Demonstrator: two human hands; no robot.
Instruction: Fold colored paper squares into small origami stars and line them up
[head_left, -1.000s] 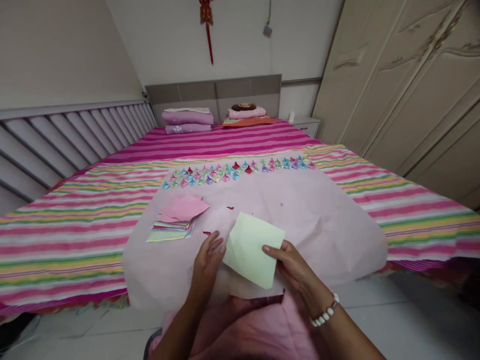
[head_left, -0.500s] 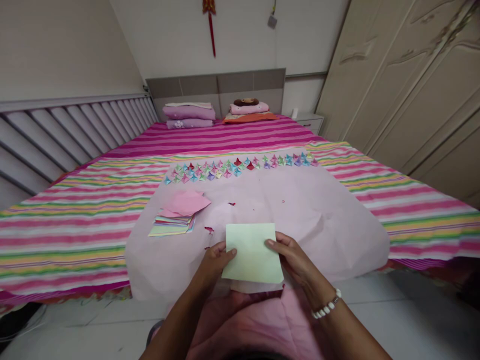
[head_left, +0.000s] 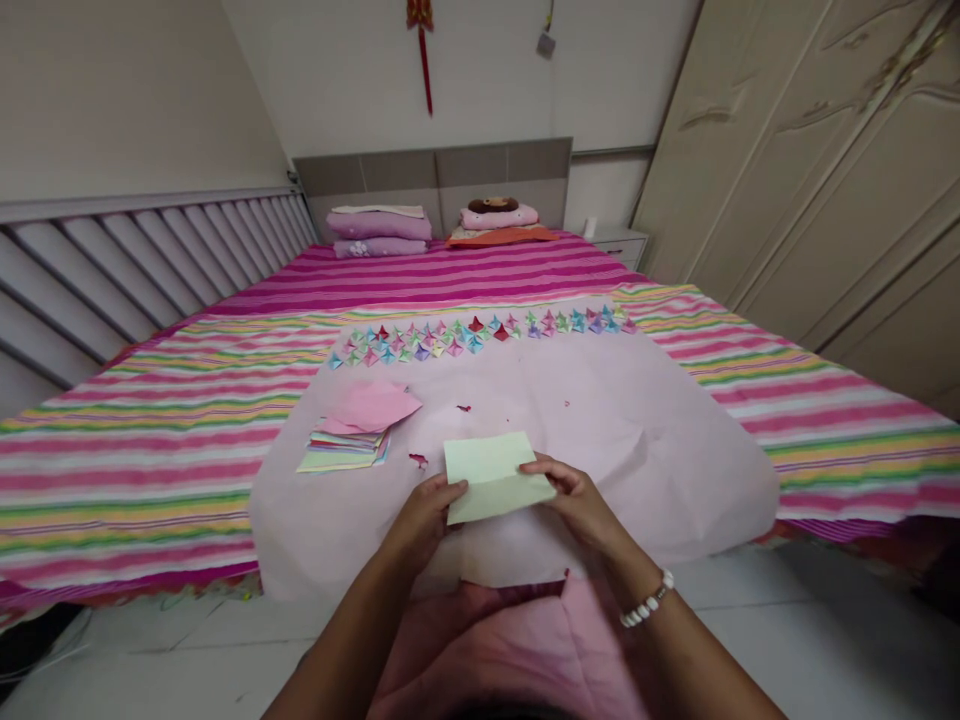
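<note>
pale green square paper point(head_left: 489, 475): held up between both hands, over the near part of the cover sheet; crease runs across it, near half angled toward the person.
left hand point(head_left: 421, 517): pinching the paper's left edge, thumb on the upper face, fingers mostly hidden beneath.
right hand point(head_left: 581, 503): pinching the right edge, one digit over the upper face.
bead bracelet point(head_left: 647, 601): white, on right wrist.
cover sheet point(head_left: 622, 395): pale pinkish, wrinkled, spread on the bed.
paper stack point(head_left: 339, 455): mixed colours, left of the hands, pink sheets point(head_left: 373, 406) on top, askew.
folded paper pieces point(head_left: 427, 342): pointed, multicoloured, in rows along the far edge of the cover sheet.
red spots point(head_left: 418, 461): small, near left hand; tears or scraps, cannot tell.
striped bedspread point(head_left: 172, 410): pink, white, yellow, green.
headboard point(head_left: 397, 175): grey, folded purple bedding point(head_left: 379, 226) in front.
wardrobe point(head_left: 795, 190): cream, far right.
</note>
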